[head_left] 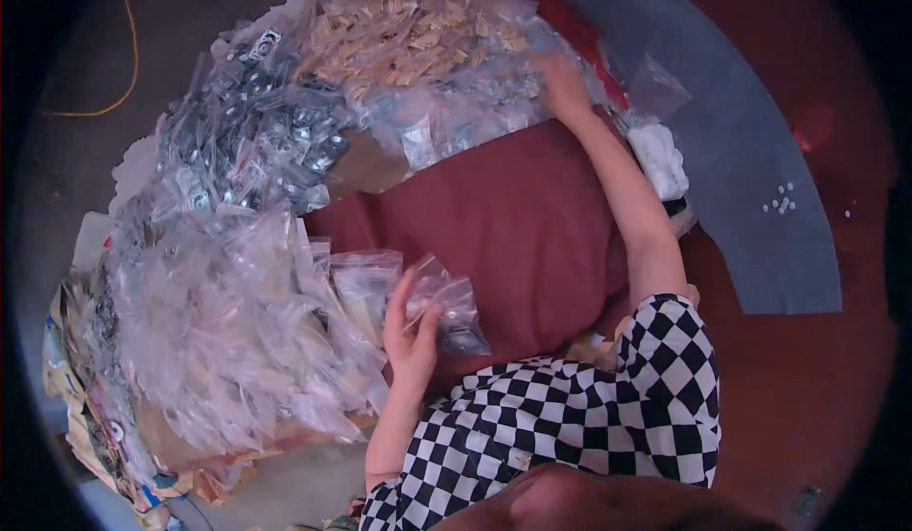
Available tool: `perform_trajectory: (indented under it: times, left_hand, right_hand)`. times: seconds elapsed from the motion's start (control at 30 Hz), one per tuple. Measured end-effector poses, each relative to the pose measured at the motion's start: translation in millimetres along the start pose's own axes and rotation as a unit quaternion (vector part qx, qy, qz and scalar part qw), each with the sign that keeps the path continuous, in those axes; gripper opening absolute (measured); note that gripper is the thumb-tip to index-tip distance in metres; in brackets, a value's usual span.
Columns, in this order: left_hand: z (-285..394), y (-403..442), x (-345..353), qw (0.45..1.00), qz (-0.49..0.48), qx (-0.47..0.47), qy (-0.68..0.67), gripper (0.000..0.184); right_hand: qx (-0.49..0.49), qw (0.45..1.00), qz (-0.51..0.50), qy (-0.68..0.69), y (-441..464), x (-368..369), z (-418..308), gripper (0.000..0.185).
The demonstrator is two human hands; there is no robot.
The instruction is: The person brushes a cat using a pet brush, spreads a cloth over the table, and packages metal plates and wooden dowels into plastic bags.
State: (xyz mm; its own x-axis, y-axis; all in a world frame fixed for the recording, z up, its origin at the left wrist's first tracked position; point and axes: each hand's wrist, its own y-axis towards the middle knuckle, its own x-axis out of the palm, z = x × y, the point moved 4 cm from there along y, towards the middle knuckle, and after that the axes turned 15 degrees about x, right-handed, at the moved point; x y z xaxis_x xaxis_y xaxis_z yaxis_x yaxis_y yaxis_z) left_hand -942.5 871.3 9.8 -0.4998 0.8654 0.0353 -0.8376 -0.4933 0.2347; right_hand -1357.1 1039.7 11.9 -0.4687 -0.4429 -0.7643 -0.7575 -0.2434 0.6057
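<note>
My left hand (410, 330) is closed on a small clear zip bag (454, 308) in front of my body, thumb on one side and fingers on the other. Something small and pale seems to be inside the bag, too unclear to name. Right beside this hand lies a large heap of clear plastic bags (228, 331). My right hand (562, 86) reaches far forward to the edge of a pile of clear bags (456, 118). Its fingers are blurred, so whether they grip anything does not show. A dark red cloth (484, 227) spreads between my two arms.
Bags with dark and silvery pieces (256, 142) lie at the far left, and bags with tan strips (408, 32) at the back. A white packet (657, 161) sits beside my right forearm. Small white pieces (781, 203) lie on a grey mat (750, 123).
</note>
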Motion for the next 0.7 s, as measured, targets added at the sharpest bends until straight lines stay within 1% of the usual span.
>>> perform_trajectory:
  times: [0.03,0.1,0.13,0.2,0.23,0.3,0.33,0.37,0.4,0.43,0.47,0.5,0.53,0.57,0.6,0.63,0.7]
  left_hand:
    - [-7,1,3,1.000,0.001,0.003,-0.002,0.050]
    - [-33,3,5,1.000,-0.006,0.014,-0.009,0.067]
    - [-42,4,3,1.000,-0.006,0.017,-0.009,0.067]
    - [-54,1,-4,0.997,-0.023,0.014,0.073,0.074]
    - [-59,-2,-2,0.999,0.013,-0.026,-0.029,0.075]
    - [-64,-2,-3,0.999,0.014,-0.024,-0.034,0.076]
    - [-66,-1,-2,0.999,0.011,-0.018,-0.040,0.076]
    - [-66,0,-1,0.999,0.008,-0.019,-0.042,0.076]
    - [-65,1,0,0.999,0.014,-0.028,-0.032,0.076]
    - [-65,1,0,0.999,0.020,-0.036,-0.020,0.076]
    - [-68,1,0,0.999,0.019,-0.035,-0.022,0.076]
    - [-69,0,-1,1.000,0.022,-0.011,0.000,0.075]
    - [-70,-1,-2,0.999,0.028,0.013,0.022,0.075]
    - [-72,-2,-2,0.999,0.032,0.012,0.022,0.075]
    - [-75,-4,-4,0.999,0.045,-0.006,0.003,0.075]
    - [-78,-6,-4,0.998,0.057,-0.024,-0.018,0.075]
    - [-87,-9,-7,0.998,0.056,-0.019,0.003,0.075]
  right_hand:
    - [-0.003,1.000,0.003,0.000,5,9,17,0.041]
    - [-0.019,0.993,0.000,-0.120,12,23,41,0.037]
    - [-0.019,0.993,0.003,-0.120,22,15,41,0.037]
    - [0.066,0.991,-0.102,-0.059,43,12,50,0.036]
    - [0.063,0.991,-0.104,-0.058,50,16,50,0.036]
    - [0.070,0.989,-0.115,0.066,59,16,50,0.025]
    - [0.072,0.989,-0.116,0.063,55,16,51,0.025]
    - [-0.015,0.996,-0.083,-0.035,48,14,44,0.019]
    - [-0.103,0.985,-0.049,-0.132,44,13,39,0.014]
    - [-0.102,0.984,-0.048,-0.135,43,18,47,0.014]
    - [-0.118,0.985,-0.065,-0.105,40,25,54,0.014]
    - [-0.134,0.985,-0.082,-0.074,41,23,48,0.015]
    - [-0.137,0.984,-0.082,-0.073,44,20,44,0.015]
    - [-0.036,0.992,-0.119,-0.017,49,18,48,0.016]
    - [0.067,0.985,-0.155,0.038,51,17,50,0.017]
    - [0.068,0.985,-0.158,0.036,59,25,52,0.017]
    - [0.132,0.960,-0.165,0.182,84,41,60,0.022]
